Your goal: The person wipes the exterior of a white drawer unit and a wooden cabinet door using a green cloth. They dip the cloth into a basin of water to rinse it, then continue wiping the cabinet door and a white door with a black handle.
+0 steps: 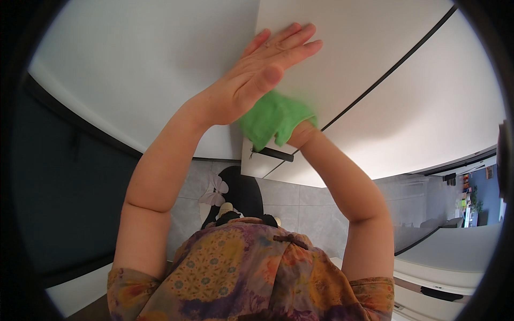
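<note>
My left hand [265, 64] is raised with its fingers extended and its palm towards the white panel of a cabinet door [361, 40]; nothing is in it. Whether it touches the panel I cannot tell. Below and partly behind it, a bright green cloth [273, 116] covers my right hand [287, 116] down to the wrist, against the white door. The cloth hides the fingers, and its edge is slightly blurred. Just beneath the cloth is a black bar handle [275, 153] on the door.
A black seam [385, 76] runs diagonally between white panels. Below lie grey floor tiles [281, 192] and a black mat with a pale flower pattern [241, 188]. A dark panel [72, 172] stands at the left. Shelved items and a plant [477, 200] show far right.
</note>
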The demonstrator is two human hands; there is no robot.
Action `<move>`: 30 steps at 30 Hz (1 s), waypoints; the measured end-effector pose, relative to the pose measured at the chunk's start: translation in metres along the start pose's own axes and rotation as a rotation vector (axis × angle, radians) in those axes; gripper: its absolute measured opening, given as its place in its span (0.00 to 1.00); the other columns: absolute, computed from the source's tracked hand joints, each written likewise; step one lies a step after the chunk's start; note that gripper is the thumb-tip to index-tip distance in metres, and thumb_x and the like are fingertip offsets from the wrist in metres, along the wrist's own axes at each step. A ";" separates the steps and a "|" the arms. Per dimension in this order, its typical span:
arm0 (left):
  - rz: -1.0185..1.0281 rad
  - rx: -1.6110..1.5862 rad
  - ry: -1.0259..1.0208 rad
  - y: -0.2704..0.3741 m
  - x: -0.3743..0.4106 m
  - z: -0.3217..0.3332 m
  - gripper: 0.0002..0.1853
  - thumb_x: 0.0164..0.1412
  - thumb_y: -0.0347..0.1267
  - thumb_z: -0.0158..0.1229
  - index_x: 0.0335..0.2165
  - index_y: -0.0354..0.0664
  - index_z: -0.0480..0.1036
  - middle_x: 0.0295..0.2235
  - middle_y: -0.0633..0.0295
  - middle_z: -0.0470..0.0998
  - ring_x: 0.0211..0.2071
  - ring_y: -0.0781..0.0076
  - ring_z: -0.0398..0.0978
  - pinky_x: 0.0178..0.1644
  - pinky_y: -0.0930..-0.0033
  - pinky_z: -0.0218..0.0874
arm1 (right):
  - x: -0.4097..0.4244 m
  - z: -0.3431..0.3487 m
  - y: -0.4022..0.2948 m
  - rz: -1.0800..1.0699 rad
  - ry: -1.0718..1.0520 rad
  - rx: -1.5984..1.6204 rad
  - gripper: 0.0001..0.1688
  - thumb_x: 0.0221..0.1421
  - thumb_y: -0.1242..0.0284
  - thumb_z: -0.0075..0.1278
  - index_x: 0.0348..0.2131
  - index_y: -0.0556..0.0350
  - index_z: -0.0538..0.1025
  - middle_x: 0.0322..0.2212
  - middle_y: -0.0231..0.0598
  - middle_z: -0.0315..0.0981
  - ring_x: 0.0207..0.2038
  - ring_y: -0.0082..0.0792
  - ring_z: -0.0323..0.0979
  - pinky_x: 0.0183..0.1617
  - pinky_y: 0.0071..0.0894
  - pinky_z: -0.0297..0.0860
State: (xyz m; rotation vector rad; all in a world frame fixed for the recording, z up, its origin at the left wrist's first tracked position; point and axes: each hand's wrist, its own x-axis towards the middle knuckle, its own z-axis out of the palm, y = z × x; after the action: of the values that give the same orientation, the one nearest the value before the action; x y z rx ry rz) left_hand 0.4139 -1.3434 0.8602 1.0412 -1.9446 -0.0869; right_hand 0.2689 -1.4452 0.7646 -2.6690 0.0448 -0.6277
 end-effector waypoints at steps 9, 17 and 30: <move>-0.006 0.087 -0.123 -0.008 0.001 -0.007 0.41 0.64 0.61 0.20 0.63 0.46 0.54 0.66 0.60 0.47 0.68 0.62 0.38 0.68 0.56 0.20 | -0.031 -0.011 0.012 0.117 0.117 -0.062 0.17 0.51 0.73 0.50 0.42 0.51 0.77 0.39 0.39 0.76 0.42 0.40 0.73 0.47 0.33 0.68; 0.025 0.314 -0.160 -0.032 0.005 0.014 0.44 0.63 0.61 0.28 0.65 0.40 0.42 0.67 0.50 0.34 0.68 0.53 0.26 0.64 0.43 0.09 | -0.009 -0.036 0.017 0.397 0.945 -0.978 0.38 0.50 0.65 0.51 0.60 0.48 0.62 0.64 0.42 0.49 0.62 0.54 0.52 0.59 0.51 0.55; 0.168 0.966 0.229 -0.055 0.002 0.079 0.37 0.63 0.57 0.39 0.64 0.53 0.53 0.66 0.50 0.43 0.68 0.51 0.35 0.63 0.36 0.13 | -0.233 0.176 0.086 0.619 0.336 -0.583 0.31 0.47 0.76 0.53 0.53 0.41 0.70 0.50 0.27 0.70 0.51 0.40 0.67 0.59 0.43 0.61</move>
State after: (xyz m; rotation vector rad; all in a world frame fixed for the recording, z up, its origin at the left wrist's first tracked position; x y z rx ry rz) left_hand 0.3903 -1.4055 0.7910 1.3822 -1.8414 1.1106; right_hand 0.1405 -1.4311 0.4889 -2.7821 1.2607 -0.9338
